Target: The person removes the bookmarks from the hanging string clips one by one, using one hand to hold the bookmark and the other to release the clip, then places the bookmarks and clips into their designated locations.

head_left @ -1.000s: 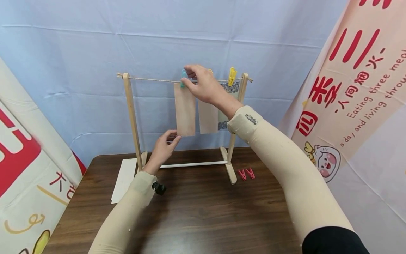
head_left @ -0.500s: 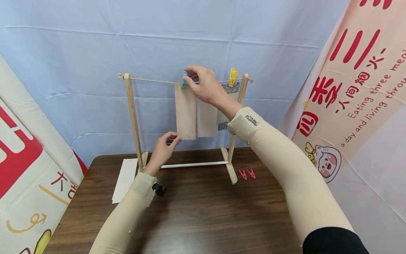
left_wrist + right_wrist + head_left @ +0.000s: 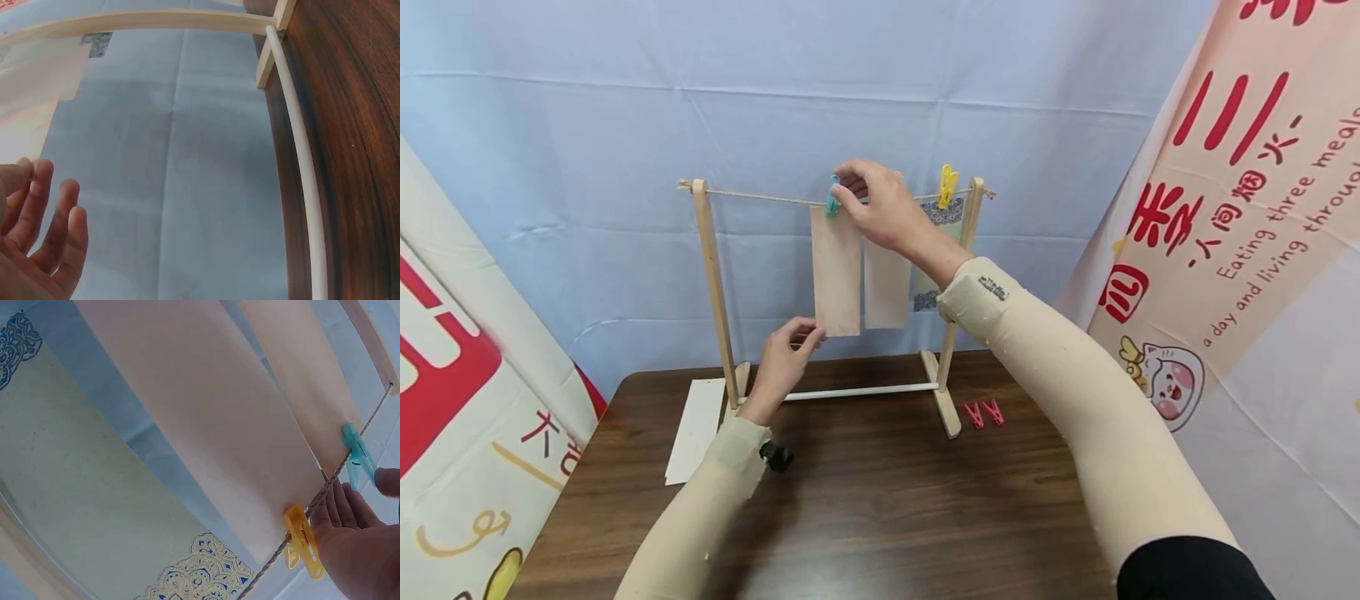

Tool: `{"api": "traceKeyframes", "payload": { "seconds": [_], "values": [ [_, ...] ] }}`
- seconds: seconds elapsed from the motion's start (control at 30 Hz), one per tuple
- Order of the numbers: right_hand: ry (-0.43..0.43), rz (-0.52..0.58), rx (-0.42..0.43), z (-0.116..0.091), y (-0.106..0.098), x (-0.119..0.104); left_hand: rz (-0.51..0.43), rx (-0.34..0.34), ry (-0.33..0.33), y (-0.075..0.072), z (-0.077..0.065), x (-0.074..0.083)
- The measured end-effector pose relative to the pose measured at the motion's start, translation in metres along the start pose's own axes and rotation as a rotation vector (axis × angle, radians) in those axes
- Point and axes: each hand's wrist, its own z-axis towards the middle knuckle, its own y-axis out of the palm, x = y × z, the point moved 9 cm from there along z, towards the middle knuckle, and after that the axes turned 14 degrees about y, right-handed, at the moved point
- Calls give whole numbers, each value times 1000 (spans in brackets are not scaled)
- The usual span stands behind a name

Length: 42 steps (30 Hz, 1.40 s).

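Observation:
My right hand [image 3: 883, 204] pinches a teal clothespin [image 3: 832, 198] on the rope, at the top edge of a plain pale card [image 3: 837, 275]. In the right wrist view the thumb touches one handle end, and the fingers are behind the rope. My left hand [image 3: 784, 358] pinches the lower left corner of this card between thumb and fingertips, its other fingers loosely bent. A second plain card [image 3: 886, 287] hangs beside it, under a yellow clothespin [image 3: 301, 540]. Further right a patterned card [image 3: 106, 462] hangs from another yellow clothespin [image 3: 947, 187], partly hidden by my right arm.
The rope [image 3: 760, 197] runs between the posts of a wooden rack [image 3: 711, 267] with a white bottom bar [image 3: 865, 391]. Two pink clothespins [image 3: 983, 413] lie right of it on the dark table [image 3: 895, 517]. White cards [image 3: 695, 429] lie at its left foot.
The pinched card and the one beside it hang slightly lower, and my right hand has sunk a little with the teal clothespin. Both hands keep their holds. The head view has shifted slightly.

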Motion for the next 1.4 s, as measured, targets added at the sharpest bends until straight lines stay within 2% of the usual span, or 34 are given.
{"api": "traceKeyframes", "payload": {
  "seconds": [0.4, 1.07, 1.4],
  "values": [
    [-9, 35, 8, -2, 0, 0, 15, 4, 29, 0, 0, 4],
    [-117, 89, 72, -7, -1, -6, -1, 8, 13, 0, -2, 3],
    [-165, 70, 104, -11, 1, -11, 14, 23, 37, -1, -2, 2]
  ]
}}
